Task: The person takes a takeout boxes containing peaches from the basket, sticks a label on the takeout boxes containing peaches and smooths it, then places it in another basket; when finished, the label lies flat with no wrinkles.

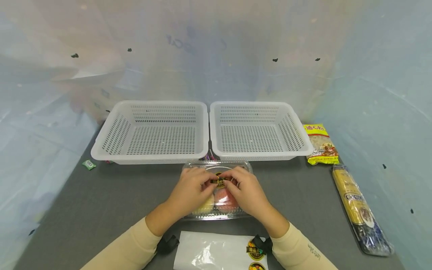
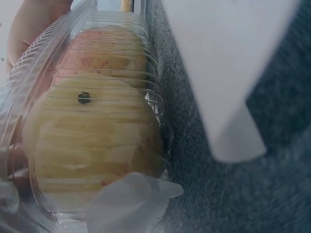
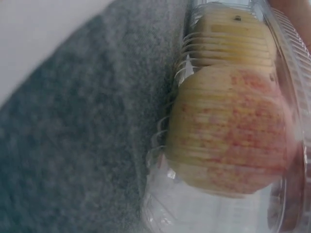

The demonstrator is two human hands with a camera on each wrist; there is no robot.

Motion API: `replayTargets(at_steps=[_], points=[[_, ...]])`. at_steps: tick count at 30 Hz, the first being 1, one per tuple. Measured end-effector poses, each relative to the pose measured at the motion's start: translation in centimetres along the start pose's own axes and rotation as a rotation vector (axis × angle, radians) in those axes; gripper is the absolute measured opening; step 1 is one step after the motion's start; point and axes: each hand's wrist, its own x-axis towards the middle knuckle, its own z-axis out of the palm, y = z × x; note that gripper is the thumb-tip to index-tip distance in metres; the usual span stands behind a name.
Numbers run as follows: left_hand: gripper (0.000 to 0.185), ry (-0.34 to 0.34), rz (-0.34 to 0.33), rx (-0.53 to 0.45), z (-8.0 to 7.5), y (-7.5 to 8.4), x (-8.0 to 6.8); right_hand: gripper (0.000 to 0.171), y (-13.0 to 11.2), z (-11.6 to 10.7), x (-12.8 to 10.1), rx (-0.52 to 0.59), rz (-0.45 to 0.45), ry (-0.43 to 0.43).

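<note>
A clear plastic fruit box (image 1: pixel 233 215) lies in front of me with its lid down. Through it show a yellowish fruit (image 2: pixel 97 141) and a red-blushed apple (image 3: pixel 233 131). Over the middle of the lid is a black-and-gold round sticker (image 1: pixel 219 182). My left hand (image 1: pixel 192 189) pinches its left edge between thumb and forefinger, while my right hand (image 1: pixel 249 192) does the same at the right edge. Whether the sticker touches the lid everywhere, I cannot tell. Nearer to me lies a white sticker sheet (image 1: pixel 212 249) with similar round stickers along its right side.
Two white slotted baskets (image 1: pixel 162 156) (image 1: pixel 260 154) stand side by side behind the box. At the right lie a yellow pasta bag (image 1: pixel 322 144) and a long noodle pack (image 1: pixel 359 210). A small green packet (image 1: pixel 89 164) lies at the left on the grey table (image 1: pixel 111 202).
</note>
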Motion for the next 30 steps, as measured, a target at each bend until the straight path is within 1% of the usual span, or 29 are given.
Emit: replayTargets(at_steps=[3, 5, 6, 8, 10, 12, 13, 15, 17, 19, 21, 23, 27, 30], points=[[0.013, 0.014, 0.016, 0.017, -0.1, 0.0, -0.1, 0.017, 0.0, 0.1, 0.0, -0.017, 0.001, 0.01], [0.012, 0.018, 0.038, 0.031, -0.2, -0.1, 0.0, 0.017, 0.1, 0.1, 0.0, -0.036, -0.012, 0.021], [0.012, 0.016, 0.054, 0.045, -0.2, -0.1, 0.0, 0.016, 0.1, 0.1, 0.1, -0.053, -0.031, 0.027], [0.013, -0.002, 0.1, 0.083, -0.4, -0.1, 0.1, 0.014, 0.3, 0.0, 0.0, -0.108, -0.096, 0.033], [0.017, -0.045, 0.158, 0.13, -0.7, 0.1, 0.1, 0.013, 0.4, 0.0, 0.0, -0.178, -0.185, 0.027], [0.026, -0.119, 0.194, 0.183, -1.1, 0.3, 0.0, 0.015, 0.4, -0.2, -0.2, -0.256, -0.273, 0.008], [0.031, -0.162, 0.2, 0.202, -1.3, 0.5, -0.2, 0.018, 0.4, -0.3, -0.3, -0.295, -0.305, -0.011], [0.042, -0.251, 0.196, 0.228, -1.9, 0.6, -0.7, 0.025, 0.3, -0.6, -0.8, -0.354, -0.322, -0.061], [0.052, -0.34, 0.167, 0.222, -2.4, 0.6, -1.2, 0.031, 0.3, -1.0, -1.2, -0.396, -0.313, -0.112], [0.058, -0.403, 0.147, 0.199, -2.9, 0.4, -1.6, 0.036, 0.4, -1.5, -1.6, -0.422, -0.296, -0.157], [0.06, -0.448, 0.138, 0.172, -3.2, 0.0, -1.9, 0.039, 0.7, -1.8, -1.8, -0.42, -0.292, -0.186], [0.061, -0.473, 0.133, 0.15, -3.5, -0.5, -2.1, 0.041, 1.0, -2.1, -1.9, -0.403, -0.303, -0.205], [0.064, -0.5, 0.131, 0.129, -3.6, -1.1, -2.4, 0.043, 1.8, -2.6, -2.0, -0.35, -0.31, -0.241], [0.064, -0.495, 0.113, 0.097, -3.5, -1.3, -2.7, 0.043, 2.2, -2.9, -2.1, -0.299, -0.303, -0.262]])
